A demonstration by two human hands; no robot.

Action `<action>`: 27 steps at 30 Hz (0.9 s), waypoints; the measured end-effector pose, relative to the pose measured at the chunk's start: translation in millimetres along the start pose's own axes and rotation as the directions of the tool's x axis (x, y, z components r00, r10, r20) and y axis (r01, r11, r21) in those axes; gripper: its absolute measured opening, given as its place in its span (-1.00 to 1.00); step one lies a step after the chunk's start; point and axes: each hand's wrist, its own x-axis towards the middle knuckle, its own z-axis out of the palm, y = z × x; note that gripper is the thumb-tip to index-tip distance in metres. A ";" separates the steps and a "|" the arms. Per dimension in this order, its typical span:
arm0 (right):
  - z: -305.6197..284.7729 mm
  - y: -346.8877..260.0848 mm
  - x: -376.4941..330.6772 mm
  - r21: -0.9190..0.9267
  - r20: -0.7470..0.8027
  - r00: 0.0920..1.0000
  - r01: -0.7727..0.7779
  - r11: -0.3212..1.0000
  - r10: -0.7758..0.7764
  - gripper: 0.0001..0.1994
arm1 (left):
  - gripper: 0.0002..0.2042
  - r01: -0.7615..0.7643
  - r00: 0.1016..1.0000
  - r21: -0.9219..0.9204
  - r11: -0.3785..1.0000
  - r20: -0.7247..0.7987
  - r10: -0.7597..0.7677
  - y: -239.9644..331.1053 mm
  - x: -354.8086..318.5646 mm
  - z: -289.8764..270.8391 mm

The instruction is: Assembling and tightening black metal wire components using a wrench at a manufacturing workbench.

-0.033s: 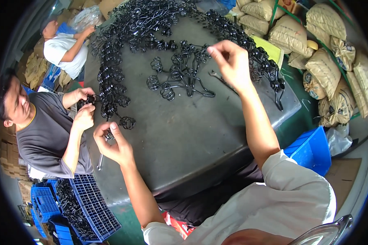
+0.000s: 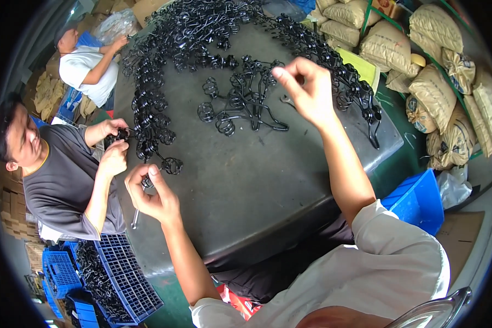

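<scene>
My left hand (image 2: 157, 197) is raised over the table's left side, thumb and fingers apart, with nothing visible between them. A loose wire coil (image 2: 172, 165) lies just beyond it, and the shank of a metal spanner (image 2: 135, 220) shows beside it. My right hand (image 2: 310, 93) hovers at the table's right, fingers curled and thumb stretched out; I see nothing held in it. Part of another spanner (image 2: 286, 100) shows next to that hand, the rest hidden behind it. Between my hands, farther back, lies a small cluster of black bent-wire parts with coils (image 2: 251, 101).
Black wire parts (image 2: 194, 30) form a heaped arc along the dark table's (image 2: 229, 180) far side and both flanks. At the left, a person in grey (image 2: 65, 175) handles a black part; another in white (image 2: 90, 68) stands beyond. Blue crates (image 2: 128, 279), a blue bin (image 2: 418, 202) and sacks (image 2: 432, 93) surround the table.
My right hand has shifted slightly down and left, covering more of the spanner beside it. My left hand has barely moved. The whole view has shifted a little.
</scene>
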 end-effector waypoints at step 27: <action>-87.1 -113.2 7.3 0.338 -0.532 0.545 0.838 0.428 -0.648 -0.54 | -0.75 -0.818 0.435 0.134 0.559 -0.491 0.755 141.2 90.0 -30.6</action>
